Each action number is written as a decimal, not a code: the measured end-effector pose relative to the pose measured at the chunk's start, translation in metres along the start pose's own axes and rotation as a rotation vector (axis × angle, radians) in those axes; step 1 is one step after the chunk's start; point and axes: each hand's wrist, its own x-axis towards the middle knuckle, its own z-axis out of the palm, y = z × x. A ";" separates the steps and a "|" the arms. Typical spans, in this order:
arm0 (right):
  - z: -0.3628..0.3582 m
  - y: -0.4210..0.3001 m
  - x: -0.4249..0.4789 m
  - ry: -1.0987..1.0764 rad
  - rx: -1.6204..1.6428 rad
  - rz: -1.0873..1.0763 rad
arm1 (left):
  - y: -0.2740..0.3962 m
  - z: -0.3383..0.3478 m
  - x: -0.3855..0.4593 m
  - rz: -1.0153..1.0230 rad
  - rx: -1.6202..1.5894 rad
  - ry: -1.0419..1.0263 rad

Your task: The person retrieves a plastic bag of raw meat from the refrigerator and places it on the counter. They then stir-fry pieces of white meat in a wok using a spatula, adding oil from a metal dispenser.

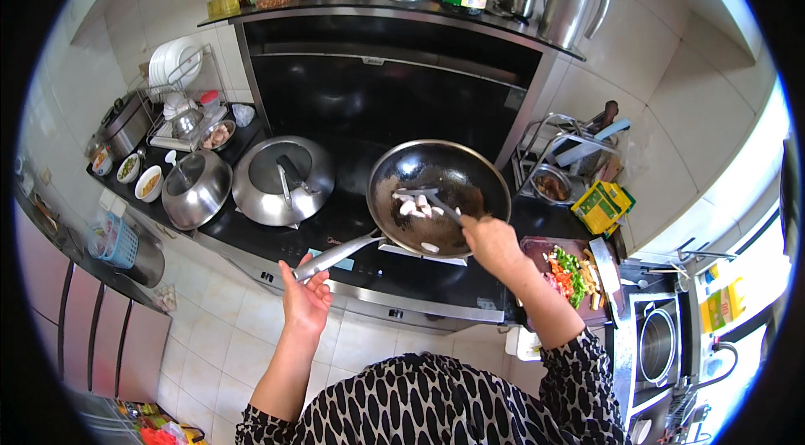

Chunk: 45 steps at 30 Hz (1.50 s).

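A dark wok (465,174) with a long metal handle (339,257) sits on the right side of the black cooktop (352,206). My right hand (494,245) grips a dark-handled spatula (448,209), its blade down in the wok among several pale food pieces (415,207). One more pale slice (430,247) lies apart, low on the wok's near wall. At the end of the wok handle is my left hand (306,303), palm up, thumb and fingers spread on either side and not wrapped around it.
Left of the wok stand a lidded pan (258,193) and a metal dome lid (204,193). A cutting board (534,250) at right bears chopped peppers (569,275) and a cleaver (605,269). Bottles and a steel kettle (569,1) line the shelf above; small bowls (149,184) sit far left.
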 end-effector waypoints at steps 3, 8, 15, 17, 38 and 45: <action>-0.019 -0.018 -0.014 -0.102 -0.046 -0.026 | 0.000 -0.005 -0.001 -0.008 0.005 0.008; -0.093 -0.006 -0.039 -0.169 -0.084 0.010 | 0.001 -0.007 -0.004 -0.022 -0.039 0.010; -0.088 -0.013 -0.042 -0.229 -0.153 0.073 | -0.001 -0.004 -0.005 -0.035 -0.065 -0.001; -0.081 -0.001 -0.040 -0.178 -0.138 0.091 | 0.001 -0.002 -0.007 -0.037 -0.056 -0.003; -0.023 -0.017 0.004 -0.045 -0.087 -0.003 | -0.018 -0.012 -0.038 -0.141 0.017 -0.025; -0.110 -0.026 -0.026 -0.163 -0.068 0.043 | -0.022 -0.025 -0.036 -0.161 0.002 -0.051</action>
